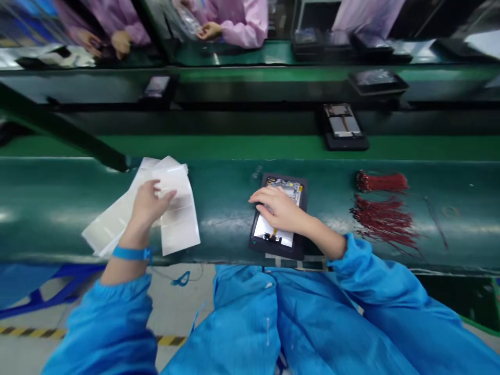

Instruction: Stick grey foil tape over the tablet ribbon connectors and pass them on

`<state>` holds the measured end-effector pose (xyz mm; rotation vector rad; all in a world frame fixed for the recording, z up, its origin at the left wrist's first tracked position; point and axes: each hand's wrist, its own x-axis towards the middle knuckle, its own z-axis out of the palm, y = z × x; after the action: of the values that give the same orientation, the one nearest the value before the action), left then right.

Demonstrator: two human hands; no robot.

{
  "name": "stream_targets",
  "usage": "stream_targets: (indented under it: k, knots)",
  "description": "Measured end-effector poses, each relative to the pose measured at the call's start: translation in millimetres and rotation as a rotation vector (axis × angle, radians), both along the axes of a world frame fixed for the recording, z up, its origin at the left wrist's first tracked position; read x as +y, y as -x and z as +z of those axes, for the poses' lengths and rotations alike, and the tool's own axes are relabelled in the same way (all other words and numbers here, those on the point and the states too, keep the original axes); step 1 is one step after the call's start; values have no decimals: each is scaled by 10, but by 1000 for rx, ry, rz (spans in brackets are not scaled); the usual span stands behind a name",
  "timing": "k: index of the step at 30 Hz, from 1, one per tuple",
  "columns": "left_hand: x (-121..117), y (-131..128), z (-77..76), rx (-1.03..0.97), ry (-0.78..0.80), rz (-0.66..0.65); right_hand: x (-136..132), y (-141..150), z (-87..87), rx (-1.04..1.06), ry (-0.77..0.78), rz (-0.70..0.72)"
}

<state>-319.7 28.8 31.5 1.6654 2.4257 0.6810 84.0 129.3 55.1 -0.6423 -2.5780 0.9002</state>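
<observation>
My left hand (pixel 150 204), a blue band around its wrist, is over overlapping white sheets (pixel 180 224) at the left of the bench. Its thumb and fingers are apart, and I see nothing held between them. In the middle lies an opened tablet (pixel 300 246) in a dark tray-like holder, its circuit board and silver battery area exposed. My right hand (pixel 278 209) lies across the tablet with fingers stretched toward the left, covering part of its inside. Whether the fingertips press on it I cannot tell.
Two bundles of red wires (pixel 385 219) lie at the right, beside a thin dark tool (pixel 436 223). Another opened tablet (pixel 344 125) sits on the green strip beyond. A green post (pixel 97 148) slants in at left. Across the line, co-workers in pink sleeves (pixel 244 23) handle items.
</observation>
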Motion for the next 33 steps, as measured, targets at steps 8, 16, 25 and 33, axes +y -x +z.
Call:
stream_targets:
  k: [8, 16, 25, 33]
  knots:
    - [529, 474, 132, -103, 13, 168, -152, -12, 17, 21, -76, 59]
    - [163, -428, 465, -353, -102, -133, -233, 206, 192, 224, -127, -62]
    - [-331, -1595, 828, -493, -280, -273, -330, 607, 297, 329, 38, -144]
    - [-354, -1697, 816, -386, -392, -205, -418, 546, 314, 602, 391, -180]
